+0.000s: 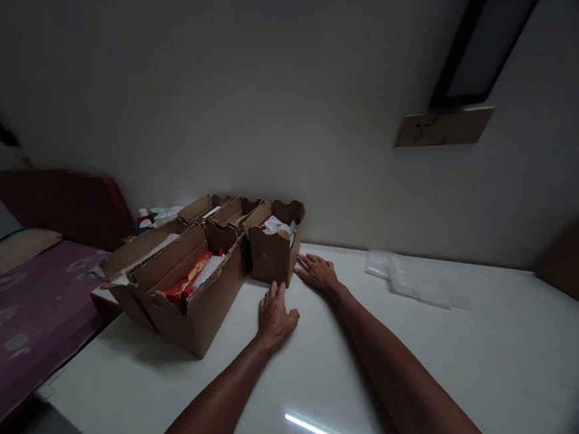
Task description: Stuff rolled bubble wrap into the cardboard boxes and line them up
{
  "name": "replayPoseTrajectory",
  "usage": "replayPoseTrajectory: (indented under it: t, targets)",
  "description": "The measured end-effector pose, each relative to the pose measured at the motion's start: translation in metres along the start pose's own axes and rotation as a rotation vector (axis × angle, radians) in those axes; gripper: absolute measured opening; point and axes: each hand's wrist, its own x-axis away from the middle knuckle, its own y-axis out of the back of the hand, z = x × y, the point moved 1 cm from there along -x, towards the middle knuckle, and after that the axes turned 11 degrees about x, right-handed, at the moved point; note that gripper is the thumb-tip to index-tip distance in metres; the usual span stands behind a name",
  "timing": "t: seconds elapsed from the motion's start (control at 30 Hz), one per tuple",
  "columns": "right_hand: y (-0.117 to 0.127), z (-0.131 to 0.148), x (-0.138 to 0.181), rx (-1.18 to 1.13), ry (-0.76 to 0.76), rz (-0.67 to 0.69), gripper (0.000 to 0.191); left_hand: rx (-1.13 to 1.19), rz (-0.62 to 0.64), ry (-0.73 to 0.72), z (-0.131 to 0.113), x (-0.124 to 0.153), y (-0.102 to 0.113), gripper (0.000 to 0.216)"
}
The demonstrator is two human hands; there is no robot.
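Note:
A cardboard box (pixel 271 255) with wavy-cut top edges stands near the wall, holding white and coloured packets (pixel 276 225). My left hand (pixel 276 317) lies at its near face, fingers stretched forward, with the fingertips at or very near its lower edge. On the box's right side, my right hand (pixel 318 273) rests flat with fingers apart, their tips by its lower right corner. Neither hand holds anything. Left of it, a larger cardboard box (pixel 216 309) contains a red packet (pixel 189 278) and clear plastic wrapping.
More cardboard boxes (pixel 146 247) stand behind and to the left on the white table (pixel 332 374). Flat clear plastic bags (pixel 409 278) lie to the right. A bed (pixel 39 290) is at the left, and a wall socket panel (pixel 445 128) sits above the table.

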Motion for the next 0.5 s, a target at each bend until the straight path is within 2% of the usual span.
replayPoseTrajectory:
  t: [0.5]
  targets:
    - [0.002, -0.001, -0.006, -0.029, 0.025, -0.017, 0.056, 0.069, -0.041, -0.075, 0.012, -0.007, -0.002, 0.074]
